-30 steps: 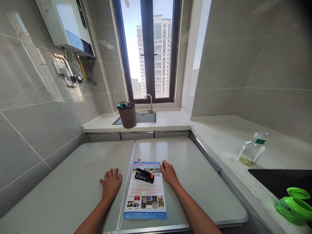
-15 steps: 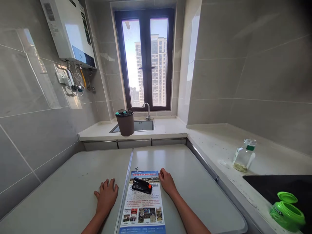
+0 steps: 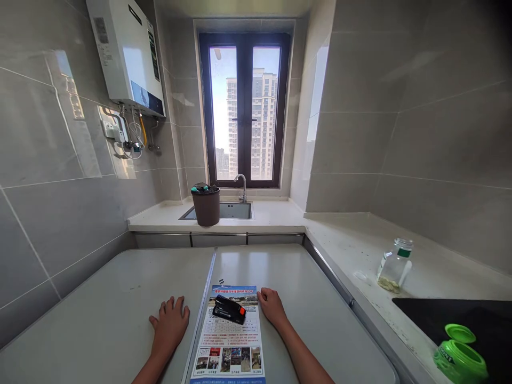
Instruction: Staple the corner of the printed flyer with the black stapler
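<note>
My left hand [image 3: 170, 324] lies palm down on the table [image 3: 152, 277], fingers spread, left of a printed flyer [image 3: 230, 341]. Nothing is in it. By the flyer's upper right edge rests my right hand [image 3: 272, 308], its fingers curled in. Nothing shows in its grip; the undersides of its fingers are hidden. Lying aslant across the flyer's upper half is a black stapler [image 3: 229, 309] with an orange-red part at its right end. Neither hand touches it. Just above the flyer's top edge are small staple strips [image 3: 221, 281].
A brown bucket [image 3: 206, 208] stands at the sink [image 3: 238, 211], below the window. On the right counter [image 3: 340, 240] are a glass jar [image 3: 394, 269] and a green tub [image 3: 460, 360] with its lid up, beside a dark panel [image 3: 492, 325]. A water heater [image 3: 128, 58] hangs left.
The whole view has tilted slightly upward, so the room sits lower in the frame. Both hands, the stapler and the flyer keep about the same places on the table.
</note>
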A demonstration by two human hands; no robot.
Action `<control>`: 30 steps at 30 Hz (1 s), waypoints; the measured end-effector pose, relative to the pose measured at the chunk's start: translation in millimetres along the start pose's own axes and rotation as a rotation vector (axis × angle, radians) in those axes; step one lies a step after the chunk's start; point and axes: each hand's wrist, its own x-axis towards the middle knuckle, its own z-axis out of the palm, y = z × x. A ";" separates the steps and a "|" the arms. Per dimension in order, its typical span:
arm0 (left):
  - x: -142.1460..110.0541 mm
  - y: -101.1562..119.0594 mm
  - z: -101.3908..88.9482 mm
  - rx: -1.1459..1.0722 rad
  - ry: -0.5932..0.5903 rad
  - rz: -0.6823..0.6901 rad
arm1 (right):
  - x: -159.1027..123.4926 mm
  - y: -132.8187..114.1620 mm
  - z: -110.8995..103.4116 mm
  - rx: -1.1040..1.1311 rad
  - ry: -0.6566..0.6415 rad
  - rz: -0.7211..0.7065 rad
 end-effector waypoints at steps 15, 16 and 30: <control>-2.3 2.1 -5.7 -0.007 -0.016 -0.006 | -35.8 -71.1 14.7 0.256 -0.111 -0.103; -2.0 1.6 -4.1 -0.007 -0.011 -0.004 | -41.2 -76.0 19.6 0.246 -0.165 -0.112; 3.5 -4.4 11.6 -0.013 0.014 0.005 | -50.3 -32.5 -33.8 0.116 -0.246 -0.061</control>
